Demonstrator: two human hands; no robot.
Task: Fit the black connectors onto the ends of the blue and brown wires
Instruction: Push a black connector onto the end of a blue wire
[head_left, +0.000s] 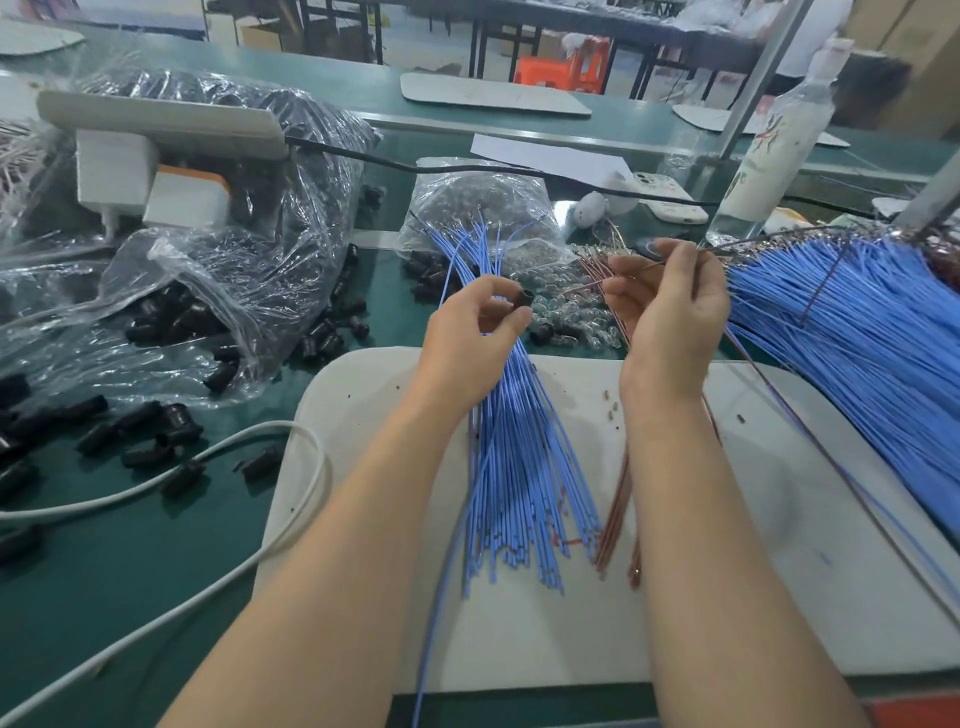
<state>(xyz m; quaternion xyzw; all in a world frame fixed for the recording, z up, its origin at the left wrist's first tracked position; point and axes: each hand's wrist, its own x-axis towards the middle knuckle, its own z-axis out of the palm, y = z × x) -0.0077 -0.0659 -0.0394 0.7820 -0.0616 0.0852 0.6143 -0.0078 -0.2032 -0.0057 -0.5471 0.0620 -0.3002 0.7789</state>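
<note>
The left hand (470, 338) is curled, its thumb and fingertips pinching 1 black connector (524, 300) at its upper right. The right hand (670, 317), just beside it, has bent fingers and pinches a thin brown wire (592, 284) that reaches toward that connector; wire and connector are apart. Under the left hand and wrist a fan of blue wires (519, 467) lies on a white board (779, 571); a small bunch of brown wires (615, 514) lies beneath the right forearm. To the right of the right hand spreads a far bigger blue bundle (857, 338). Left of the left hand a crumpled clear bag (218, 280) lies open with black connectors inside; loose connectors (156, 447) are spilled over the green table (130, 597). Beyond the hands a 2nd clear bag (483, 202) holds small glassy bulbs, with some scattered near the left hand's fingertips. A white cable (234, 571) curves left of the left forearm.
</note>
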